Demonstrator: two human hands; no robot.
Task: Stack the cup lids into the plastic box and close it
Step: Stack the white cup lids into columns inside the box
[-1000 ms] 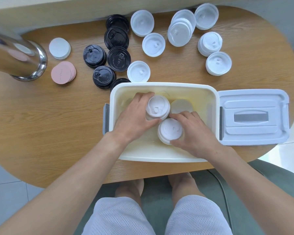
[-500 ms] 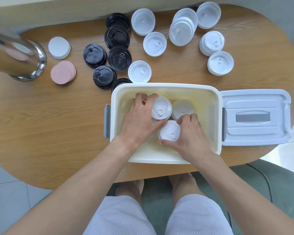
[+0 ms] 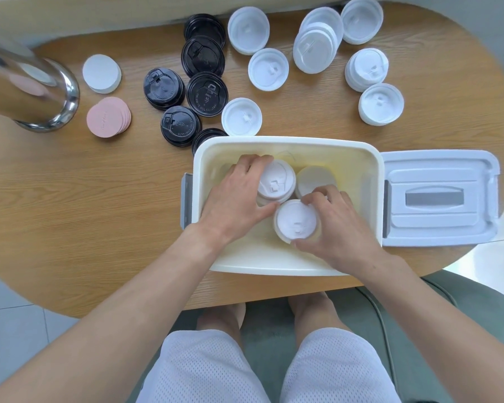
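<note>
Stacking step under way: both of my hands are setting white lid stacks inside the box.

Oval wooden table (image 3: 70, 199) carries the cream rectangular plastic box (image 3: 285, 264), its pale grey box cover (image 3: 440, 199) lying off to the right. Black domed cup lids (image 3: 205, 94) and loose white cup lids (image 3: 268, 69) wait behind the box. My left hand (image 3: 236, 205) grasps the farther white lid stack (image 3: 277, 181); my right hand (image 3: 339, 225) curls round the nearer white lid stack (image 3: 296, 221). Next, I judge, I should seat both stacks upright, let go, then fetch more lids.
</note>
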